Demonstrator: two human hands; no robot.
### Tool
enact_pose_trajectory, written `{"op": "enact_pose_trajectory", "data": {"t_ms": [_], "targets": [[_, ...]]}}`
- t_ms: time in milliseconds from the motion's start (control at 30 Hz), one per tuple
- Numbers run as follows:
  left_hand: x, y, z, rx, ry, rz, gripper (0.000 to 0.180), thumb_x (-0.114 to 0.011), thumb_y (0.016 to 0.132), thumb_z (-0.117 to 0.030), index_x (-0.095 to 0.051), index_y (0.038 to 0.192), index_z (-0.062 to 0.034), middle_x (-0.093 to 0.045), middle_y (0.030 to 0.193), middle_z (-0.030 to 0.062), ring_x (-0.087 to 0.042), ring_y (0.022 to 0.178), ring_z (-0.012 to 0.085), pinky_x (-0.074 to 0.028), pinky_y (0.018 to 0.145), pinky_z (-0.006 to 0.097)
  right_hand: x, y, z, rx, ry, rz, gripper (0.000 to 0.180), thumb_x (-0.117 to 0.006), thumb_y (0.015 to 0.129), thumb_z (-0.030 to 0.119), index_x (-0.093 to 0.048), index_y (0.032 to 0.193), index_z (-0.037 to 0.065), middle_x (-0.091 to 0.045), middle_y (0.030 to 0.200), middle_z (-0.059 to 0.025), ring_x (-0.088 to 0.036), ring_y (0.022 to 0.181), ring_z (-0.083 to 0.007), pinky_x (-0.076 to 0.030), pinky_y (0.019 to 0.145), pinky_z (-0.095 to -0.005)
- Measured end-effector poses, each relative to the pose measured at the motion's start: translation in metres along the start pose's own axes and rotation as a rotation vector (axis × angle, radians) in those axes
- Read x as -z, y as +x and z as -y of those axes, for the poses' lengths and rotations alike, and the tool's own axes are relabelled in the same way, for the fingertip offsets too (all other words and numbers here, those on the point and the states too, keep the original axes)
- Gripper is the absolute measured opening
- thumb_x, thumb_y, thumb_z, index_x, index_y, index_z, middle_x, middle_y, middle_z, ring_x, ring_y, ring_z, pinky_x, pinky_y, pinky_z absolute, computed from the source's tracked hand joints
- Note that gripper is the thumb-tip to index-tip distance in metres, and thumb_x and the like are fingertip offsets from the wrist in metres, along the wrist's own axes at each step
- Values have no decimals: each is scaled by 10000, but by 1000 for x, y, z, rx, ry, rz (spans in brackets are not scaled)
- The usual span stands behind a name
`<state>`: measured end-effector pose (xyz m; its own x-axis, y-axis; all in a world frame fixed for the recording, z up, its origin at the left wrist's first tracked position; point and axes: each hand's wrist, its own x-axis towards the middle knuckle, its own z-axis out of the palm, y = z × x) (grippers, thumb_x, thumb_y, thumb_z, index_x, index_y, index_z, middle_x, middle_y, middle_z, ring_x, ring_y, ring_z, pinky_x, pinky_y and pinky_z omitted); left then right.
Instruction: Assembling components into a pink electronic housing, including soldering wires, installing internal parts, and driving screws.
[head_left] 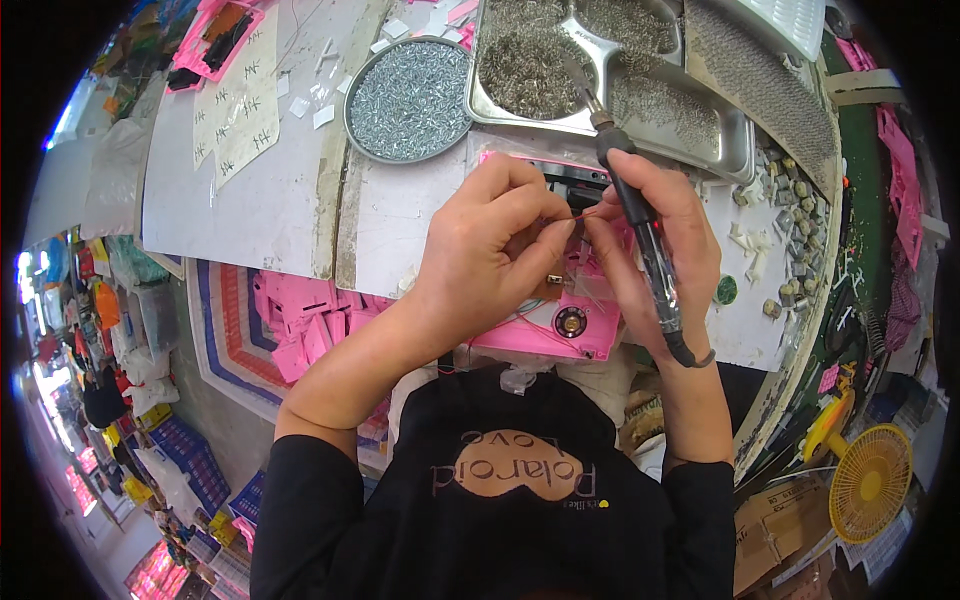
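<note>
A pink plastic housing [560, 335] with a small round speaker and a circuit board lies on the white worktop in front of me. My left hand [490, 245] rests over it, fingers pinched on a thin wire or small part at its middle. My right hand [655, 235] meets the left at the fingertips and also grips a black pen-shaped tool [640, 230] whose metal tip points away toward the trays. Most of the housing's middle is hidden under my hands.
A round metal dish [410, 100] of small screws and a divided steel tray [600, 75] of tiny metal parts stand at the back. Loose small parts [790, 220] lie at right. Pink housings [300, 320] fill a basket at left. A yellow fan [868, 480] sits lower right.
</note>
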<state>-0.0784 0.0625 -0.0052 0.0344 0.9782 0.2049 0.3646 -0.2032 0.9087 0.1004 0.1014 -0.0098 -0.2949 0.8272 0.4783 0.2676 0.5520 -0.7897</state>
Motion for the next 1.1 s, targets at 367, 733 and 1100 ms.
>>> {"op": "enact_pose_trajectory", "data": {"t_ms": [367,733,1100], "targets": [[-8,-7,12,-27,113,-40,69,-723,812,-3,-684,869,-1,-516,989,65,-497,697,95,-412,593,239,3,-20,3,-46,-93,18,562,-791,745,-91,-654,1272,46,-671,1040,-128,-677,854,-240,-564,779,-314],[-7,-8,19,-42,189,-72,62,-728,796,0,-688,844,-5,-511,988,63,-496,649,85,-407,561,238,69,-34,-4,130,50,80,335,-767,828,34,-615,1125,4,-604,808,-73,-528,715,-221,-465,808,-435],[-9,-9,21,-52,190,-93,67,-725,793,-3,-683,845,3,-524,998,66,-502,640,78,-411,562,236,57,-33,7,185,-60,246,294,-791,793,61,-627,1037,48,-588,675,-55,-559,606,-225,-500,697,-405]]}}
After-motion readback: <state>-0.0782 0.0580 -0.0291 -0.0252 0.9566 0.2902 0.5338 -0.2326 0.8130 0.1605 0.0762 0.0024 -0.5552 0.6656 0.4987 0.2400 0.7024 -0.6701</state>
